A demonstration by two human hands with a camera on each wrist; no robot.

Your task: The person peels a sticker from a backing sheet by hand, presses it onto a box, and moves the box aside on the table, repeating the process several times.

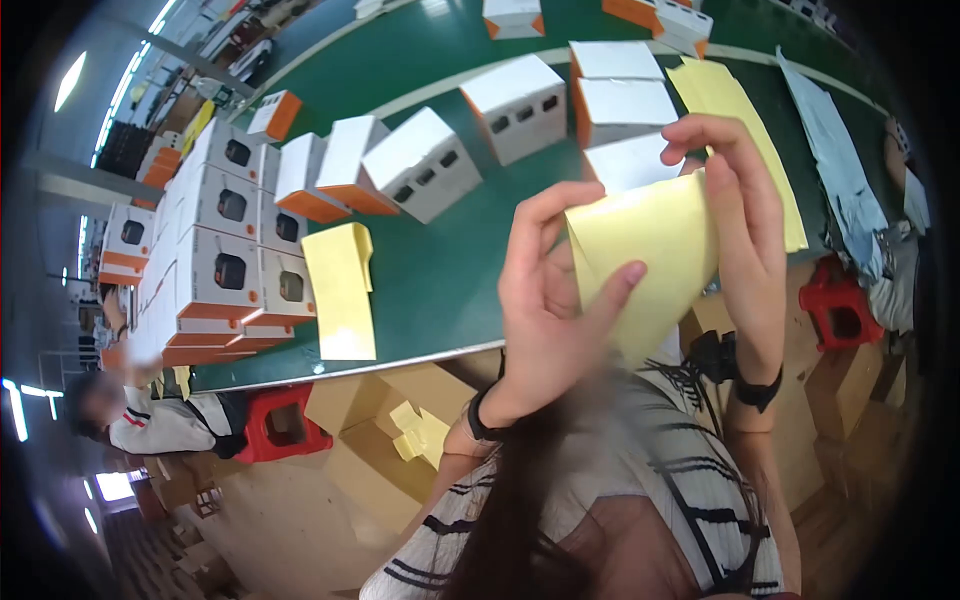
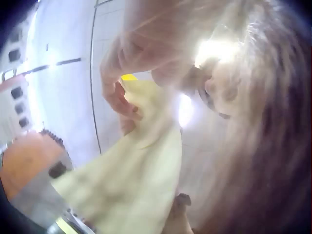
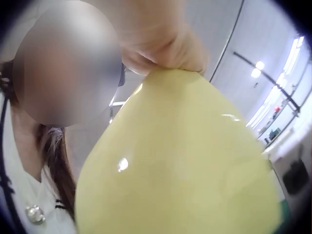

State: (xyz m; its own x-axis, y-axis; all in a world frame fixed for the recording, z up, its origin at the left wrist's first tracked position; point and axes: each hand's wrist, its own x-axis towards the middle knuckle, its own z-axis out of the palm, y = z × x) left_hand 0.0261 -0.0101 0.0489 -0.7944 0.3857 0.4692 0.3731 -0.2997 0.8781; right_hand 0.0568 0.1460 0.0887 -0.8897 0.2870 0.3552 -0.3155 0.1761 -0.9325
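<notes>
A glossy yellow card sheet (image 1: 655, 245) is held up in front of the chest, bent over along its upper left edge. My left hand (image 1: 550, 310) grips its left side, with the thumb lying across the near face. At the right edge my right hand (image 1: 745, 220) holds the sheet, its fingers arched near the top corner. The left wrist view has the yellow sheet (image 2: 131, 180) narrowing up to curled fingers (image 2: 117, 97). In the right wrist view the bowed sheet (image 3: 175, 156) fills the middle, below a hand (image 3: 161, 44).
Several white-and-orange boxes (image 1: 425, 165) stand across the green table (image 1: 440, 260), with stacked boxes (image 1: 220, 195) at left. A folded yellow card (image 1: 340, 290) lies near the front edge; a larger yellow sheet (image 1: 745, 140) lies at right. An open carton (image 1: 350, 440) and red stool (image 1: 285, 425) are below.
</notes>
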